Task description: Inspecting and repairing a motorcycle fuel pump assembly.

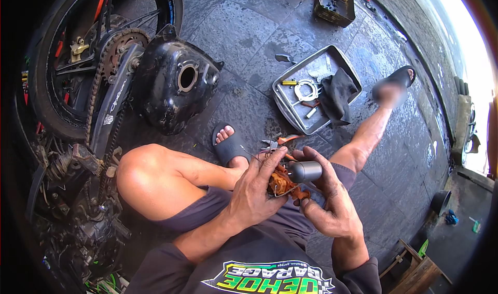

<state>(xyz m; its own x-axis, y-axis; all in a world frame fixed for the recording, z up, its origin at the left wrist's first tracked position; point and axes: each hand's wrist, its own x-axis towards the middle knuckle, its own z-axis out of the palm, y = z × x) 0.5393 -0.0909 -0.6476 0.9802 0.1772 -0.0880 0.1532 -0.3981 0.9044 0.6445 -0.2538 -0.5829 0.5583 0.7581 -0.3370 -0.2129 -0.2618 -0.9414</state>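
Over my lap, both hands hold a rusty fuel sender unit (279, 182), orange-brown with corrosion, with a smooth dark grey cylinder (305, 171) attached that looks like its float. My left hand (258, 193) is closed round the rusty body from the left, thumb and fingers along its side. On the right, my right hand (332, 198) has curled fingers by the cylinder and its thumb at the rusty lower end. Thin wires stick out near my left fingertips. Pliers with orange handles (289, 139) lie on the floor just beyond my hands.
A black fuel tank (179, 81) with a round hole stands left, beside a motorcycle wheel (174, 3) and chain (93, 94). Ahead, a grey tray (282, 104) holds a metal ring (306, 90), dark cloth (337, 97) and small parts. A grimy box (342, 19) sits farther off.
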